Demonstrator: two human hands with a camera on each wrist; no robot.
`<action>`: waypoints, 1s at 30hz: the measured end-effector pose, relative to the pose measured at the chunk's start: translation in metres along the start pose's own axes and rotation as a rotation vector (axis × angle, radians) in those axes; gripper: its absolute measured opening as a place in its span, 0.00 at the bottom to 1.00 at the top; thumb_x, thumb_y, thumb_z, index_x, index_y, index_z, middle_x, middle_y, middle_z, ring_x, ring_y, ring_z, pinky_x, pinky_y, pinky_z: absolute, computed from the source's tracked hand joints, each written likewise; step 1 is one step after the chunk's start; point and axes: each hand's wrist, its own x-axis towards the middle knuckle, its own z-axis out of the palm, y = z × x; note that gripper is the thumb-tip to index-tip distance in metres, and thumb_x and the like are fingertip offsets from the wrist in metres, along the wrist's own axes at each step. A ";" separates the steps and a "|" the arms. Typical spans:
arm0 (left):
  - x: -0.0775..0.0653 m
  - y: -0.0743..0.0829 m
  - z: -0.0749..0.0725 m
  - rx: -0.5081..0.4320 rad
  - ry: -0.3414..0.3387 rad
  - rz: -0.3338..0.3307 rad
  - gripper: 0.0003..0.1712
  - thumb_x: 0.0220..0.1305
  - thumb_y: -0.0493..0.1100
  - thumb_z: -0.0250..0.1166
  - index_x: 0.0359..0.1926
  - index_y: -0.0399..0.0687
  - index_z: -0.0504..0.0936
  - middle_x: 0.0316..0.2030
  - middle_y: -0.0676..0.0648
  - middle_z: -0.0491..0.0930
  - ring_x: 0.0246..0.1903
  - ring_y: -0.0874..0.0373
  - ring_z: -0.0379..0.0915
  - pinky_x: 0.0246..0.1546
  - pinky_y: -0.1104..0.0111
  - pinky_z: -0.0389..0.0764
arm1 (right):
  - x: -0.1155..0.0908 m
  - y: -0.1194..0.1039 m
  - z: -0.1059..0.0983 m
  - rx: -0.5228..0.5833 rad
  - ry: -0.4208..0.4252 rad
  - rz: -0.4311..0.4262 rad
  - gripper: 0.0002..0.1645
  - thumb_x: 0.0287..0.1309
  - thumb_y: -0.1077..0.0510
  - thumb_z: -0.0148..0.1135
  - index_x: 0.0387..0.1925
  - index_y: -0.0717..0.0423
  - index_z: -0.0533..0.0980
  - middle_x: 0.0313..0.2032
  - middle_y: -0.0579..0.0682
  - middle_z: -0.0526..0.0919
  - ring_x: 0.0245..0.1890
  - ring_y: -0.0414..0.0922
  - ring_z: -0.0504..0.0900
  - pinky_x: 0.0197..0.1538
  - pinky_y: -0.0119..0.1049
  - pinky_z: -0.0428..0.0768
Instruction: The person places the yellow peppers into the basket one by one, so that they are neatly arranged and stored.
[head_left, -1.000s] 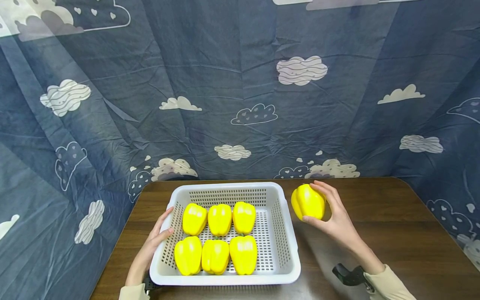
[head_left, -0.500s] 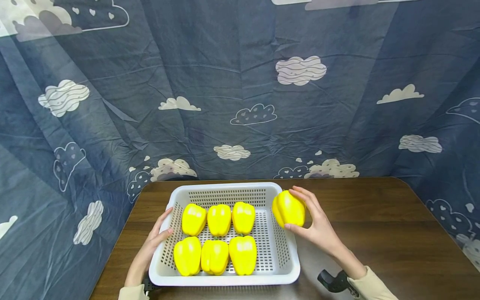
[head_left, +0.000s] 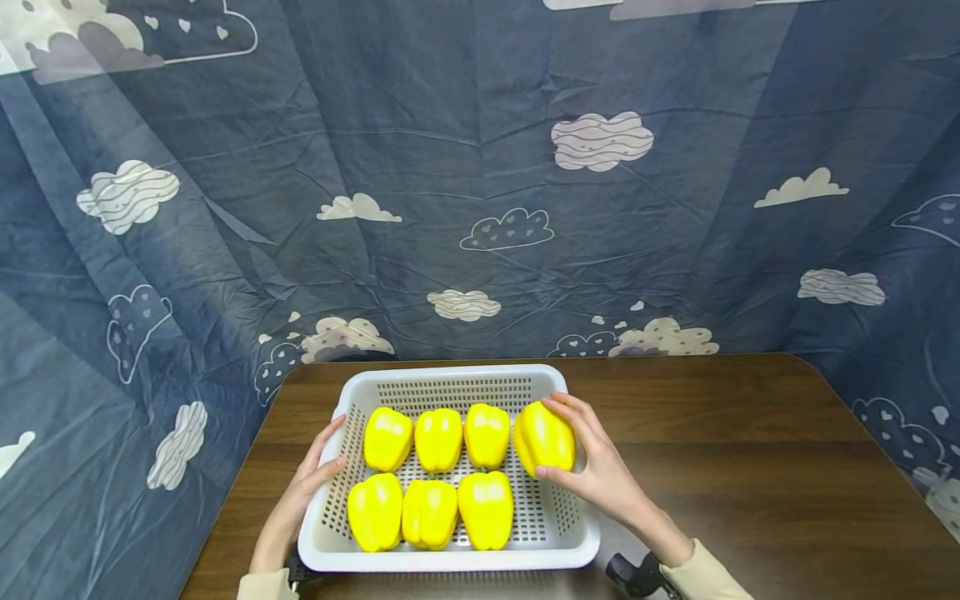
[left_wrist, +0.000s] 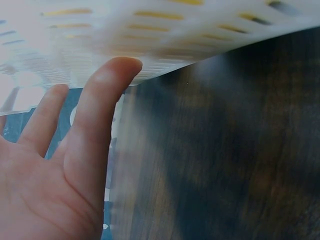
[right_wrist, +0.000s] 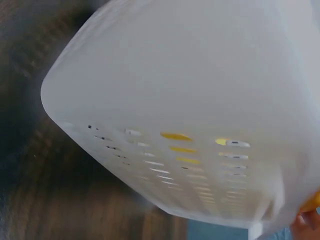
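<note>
A yellow bell pepper point(head_left: 545, 437) is held in my right hand point(head_left: 600, 471), with the thumb at its near side and the fingers at its far side. It is over the right part of a white perforated plastic basket point(head_left: 450, 561). Whether the pepper touches the basket floor cannot be told. On the left, my left hand point(head_left: 296, 500) rests against the basket's side rim, its fingers spread and fairly straight. The left wrist view shows its thumb point(left_wrist: 97, 115) by the perforated wall. Several other yellow bell peppers point(head_left: 432, 514) lie in two rows inside the basket.
The basket stands on a dark brown wooden table point(head_left: 750, 467), which extends to the right. Behind it hangs a blue cloth point(head_left: 420, 250) with cloud prints. A black wrist device point(head_left: 633, 575) sits at the right wrist.
My right hand has carried the bell pepper leftward and closer to me, from beside the basket across its right rim to above its interior. The left hand and the basket have stayed put.
</note>
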 end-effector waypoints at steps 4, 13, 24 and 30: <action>0.001 -0.001 0.001 0.006 0.012 -0.010 0.35 0.71 0.39 0.46 0.74 0.58 0.44 0.73 0.39 0.37 0.67 0.30 0.43 0.55 0.41 0.66 | 0.000 0.002 0.005 0.003 0.000 -0.020 0.45 0.45 0.53 0.74 0.66 0.51 0.65 0.66 0.51 0.61 0.63 0.53 0.63 0.58 0.62 0.63; 0.001 -0.004 0.000 0.002 0.011 -0.014 0.35 0.71 0.39 0.46 0.75 0.58 0.44 0.73 0.40 0.37 0.67 0.31 0.44 0.55 0.40 0.64 | -0.001 0.003 0.014 -0.018 -0.032 -0.007 0.46 0.44 0.51 0.74 0.66 0.48 0.65 0.66 0.51 0.60 0.63 0.56 0.63 0.58 0.62 0.65; -0.001 0.000 0.000 -0.001 -0.009 0.011 0.35 0.71 0.38 0.46 0.75 0.55 0.43 0.73 0.38 0.36 0.66 0.30 0.43 0.55 0.40 0.64 | -0.001 0.004 0.023 -0.158 -0.049 -0.016 0.48 0.40 0.50 0.75 0.65 0.53 0.67 0.66 0.54 0.63 0.62 0.55 0.65 0.55 0.58 0.70; -0.001 0.000 0.000 0.000 -0.007 0.013 0.35 0.71 0.38 0.46 0.75 0.55 0.43 0.73 0.38 0.36 0.67 0.29 0.43 0.55 0.39 0.64 | -0.001 0.005 0.026 -0.277 -0.063 -0.031 0.48 0.39 0.48 0.75 0.64 0.53 0.67 0.64 0.54 0.64 0.60 0.54 0.67 0.52 0.55 0.72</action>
